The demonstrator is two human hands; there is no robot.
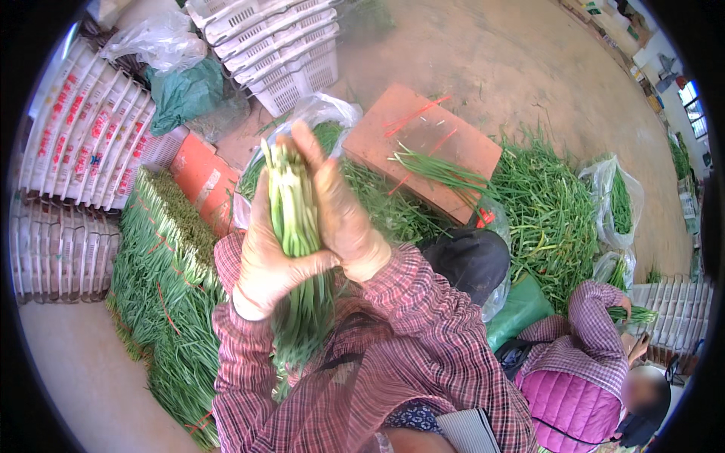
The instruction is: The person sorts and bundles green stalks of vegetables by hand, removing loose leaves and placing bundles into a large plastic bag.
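Observation:
My left hand [260,266] is wrapped around a bunch of green chives [291,204], its thumb across the front of the stalks. The pale cut ends point up and away from me, and the dark green leaves hang down over my lap. Flat along the bunch's right side lies my right hand [348,221], fingers stretched out and slightly blurred. Its palm side faces the stalks, so the exact contact is partly hidden. Both hands seem to be in thin gloves. Beyond them, a reddish board [419,141] carries a few loose chive stalks [436,170] and red ties [416,116].
Tied chive bunches [164,272] are stacked at my left. White plastic crates [85,130] stand behind them, and more crates [277,51] at the far side. Loose chives [549,198] heap at the right. A co-worker [583,362] sits lower right, holding chives [637,315].

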